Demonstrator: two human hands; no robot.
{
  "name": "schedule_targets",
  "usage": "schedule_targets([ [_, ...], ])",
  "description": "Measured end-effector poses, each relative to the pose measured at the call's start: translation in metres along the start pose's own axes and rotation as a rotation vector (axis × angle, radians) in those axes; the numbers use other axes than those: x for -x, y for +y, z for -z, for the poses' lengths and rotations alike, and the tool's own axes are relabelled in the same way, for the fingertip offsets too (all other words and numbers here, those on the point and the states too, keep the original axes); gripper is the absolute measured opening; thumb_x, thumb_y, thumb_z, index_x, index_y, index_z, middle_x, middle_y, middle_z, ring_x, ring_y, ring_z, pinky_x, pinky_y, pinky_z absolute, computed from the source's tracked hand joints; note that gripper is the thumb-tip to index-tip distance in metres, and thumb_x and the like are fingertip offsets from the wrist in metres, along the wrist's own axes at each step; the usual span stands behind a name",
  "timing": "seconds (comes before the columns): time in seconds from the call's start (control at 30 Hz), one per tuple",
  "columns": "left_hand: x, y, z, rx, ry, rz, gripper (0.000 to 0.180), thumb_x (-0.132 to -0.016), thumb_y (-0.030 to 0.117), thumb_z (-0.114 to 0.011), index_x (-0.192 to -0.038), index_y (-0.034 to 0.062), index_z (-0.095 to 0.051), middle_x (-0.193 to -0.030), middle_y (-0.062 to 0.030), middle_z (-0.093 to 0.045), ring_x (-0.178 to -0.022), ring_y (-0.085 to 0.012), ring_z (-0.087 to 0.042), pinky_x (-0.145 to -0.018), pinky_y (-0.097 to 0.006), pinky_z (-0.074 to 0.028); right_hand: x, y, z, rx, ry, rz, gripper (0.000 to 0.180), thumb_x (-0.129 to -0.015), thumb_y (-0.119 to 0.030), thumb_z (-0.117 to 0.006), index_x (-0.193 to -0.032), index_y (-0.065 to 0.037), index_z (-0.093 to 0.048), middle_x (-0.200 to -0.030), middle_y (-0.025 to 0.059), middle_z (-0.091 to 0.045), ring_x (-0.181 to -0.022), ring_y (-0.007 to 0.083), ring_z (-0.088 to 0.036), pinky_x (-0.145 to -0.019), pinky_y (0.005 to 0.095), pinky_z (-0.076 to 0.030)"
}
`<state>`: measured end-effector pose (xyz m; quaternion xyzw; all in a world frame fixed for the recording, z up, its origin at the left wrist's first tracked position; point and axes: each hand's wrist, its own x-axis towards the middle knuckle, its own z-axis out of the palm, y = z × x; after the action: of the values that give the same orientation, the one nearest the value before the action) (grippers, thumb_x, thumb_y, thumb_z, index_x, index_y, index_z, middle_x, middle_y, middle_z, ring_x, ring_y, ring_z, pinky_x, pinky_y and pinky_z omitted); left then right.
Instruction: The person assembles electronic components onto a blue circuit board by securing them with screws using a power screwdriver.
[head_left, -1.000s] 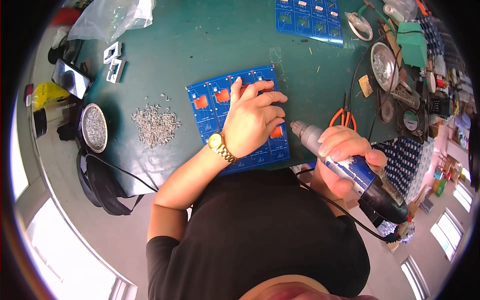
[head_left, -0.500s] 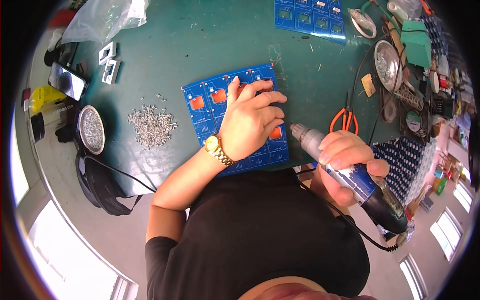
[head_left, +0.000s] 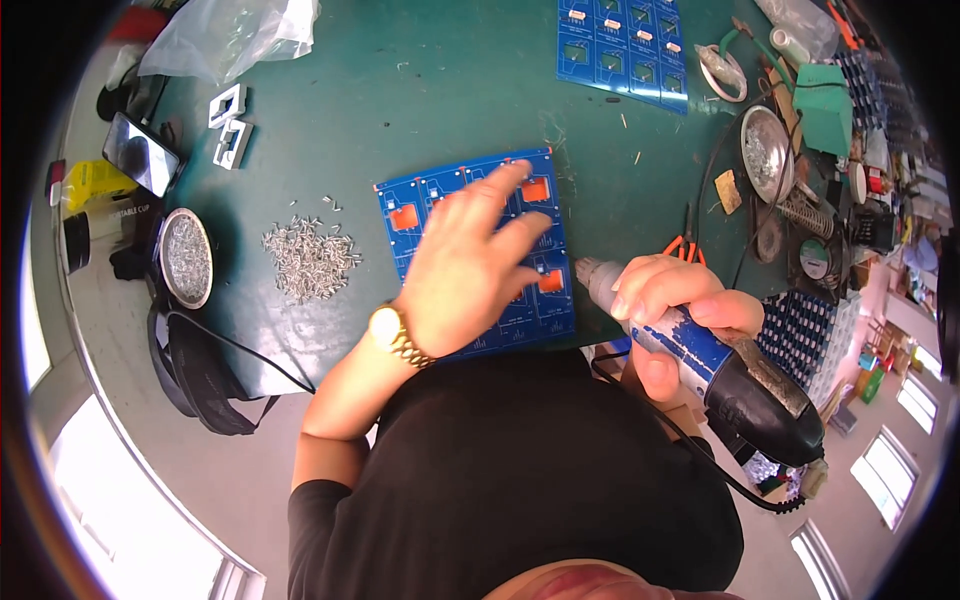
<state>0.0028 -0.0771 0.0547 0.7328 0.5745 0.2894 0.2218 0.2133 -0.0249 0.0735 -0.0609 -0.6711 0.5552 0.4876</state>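
A blue circuit board panel (head_left: pixel 550 318) with orange rectangles lies on the green table in front of me. Over it is my left hand (head_left: pixel 462 260), its fingers stretched out and spread with nothing visible in them. Whether the fingertips touch the panel I cannot tell. My right hand (head_left: pixel 675 300) is wrapped round a blue, grey and black electric screwdriver (head_left: pixel 700 352). Its tip points at the panel's right edge, just beside it. Left of the panel lies a loose heap of small silvery screws (head_left: pixel 312 262).
A round dish of small metal parts (head_left: pixel 186 258) stands at the left, near a phone (head_left: pixel 142 155). White brackets (head_left: pixel 230 142) lie behind the heap. Another blue panel (head_left: pixel 620 50) is at the back. Orange-handled pliers (head_left: pixel 688 248) and a metal dish (head_left: pixel 766 150) are to the right.
My left hand has drawn slightly left, and its fingers have straightened and spread. My right hand, still holding the screwdriver, has shifted a little left. The whole view has shifted slightly.
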Motion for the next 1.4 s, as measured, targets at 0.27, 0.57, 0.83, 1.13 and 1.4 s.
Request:
schedule_targets([
  [0.27,0.031,-0.039,0.028,1.453,0.449,0.276,0.04,-0.085,0.016,-0.066,-0.121,0.0022,-0.054,-0.102,-0.0036,-0.048,-0.079,-0.0129,-0.048,-0.075,-0.029,-0.044,-0.02,0.013,-0.014,0.1,-0.113,0.014,0.053,-0.073,0.002,-0.066,-0.114,-0.01,-0.036,-0.086,0.0135,-0.056,-0.066,0.025,-0.059,-0.061,0.0404,-0.05],
  [0.57,0.019,-0.064,0.032,2.408,0.439,0.116,0.02,-0.097,0.023,-0.047,-0.097,0.0095,-0.062,-0.065,0.0045,-0.038,-0.064,-0.0115,-0.04,-0.078,-0.037,-0.046,-0.015,0.027,-0.024,0.156,-0.022,0.113,0.05,-0.07,0.002,-0.066,-0.111,-0.007,-0.038,-0.077,0.0099,-0.058,-0.059,0.0204,-0.06,-0.068,0.0426,-0.054],
  [0.83,0.049,-0.101,0.066,-0.521,0.456,0.508,0.018,-0.074,0.023,-0.074,-0.082,0.0091,-0.066,-0.082,-0.0063,-0.059,-0.083,-0.0294,-0.055,-0.075,-0.04,-0.043,0.003,0.023,-0.017,0.062,0.223,0.051,0.052,-0.081,0.0,-0.06,-0.125,-0.009,-0.035,-0.085,0.0107,-0.055,-0.07,0.0204,-0.057,-0.076,0.0422,-0.05],
  [1.13,0.06,-0.116,0.057,-0.362,0.355,0.621,0.012,-0.073,0.019,-0.074,-0.08,0.011,-0.069,-0.092,-0.0047,-0.058,-0.091,-0.0287,-0.052,-0.079,-0.041,-0.042,-0.006,0.028,0.006,-0.179,0.178,0.076,0.054,-0.08,-0.007,-0.064,-0.126,-0.007,-0.037,-0.08,0.0109,-0.056,-0.064,0.0213,-0.056,-0.063,0.0354,-0.045],
  [1.4,0.062,-0.117,0.059,-0.524,0.322,0.463,0.013,-0.078,0.013,-0.067,-0.084,0.0094,-0.056,-0.091,-0.0081,-0.052,-0.091,-0.0311,-0.049,-0.077,-0.043,-0.039,-0.008,-0.008,0.029,0.097,-0.01,0.309,0.052,-0.074,-0.015,-0.073,-0.114,-0.007,-0.041,-0.07,0.0089,-0.06,-0.051,0.0215,-0.059,-0.048,0.033,-0.047],
])
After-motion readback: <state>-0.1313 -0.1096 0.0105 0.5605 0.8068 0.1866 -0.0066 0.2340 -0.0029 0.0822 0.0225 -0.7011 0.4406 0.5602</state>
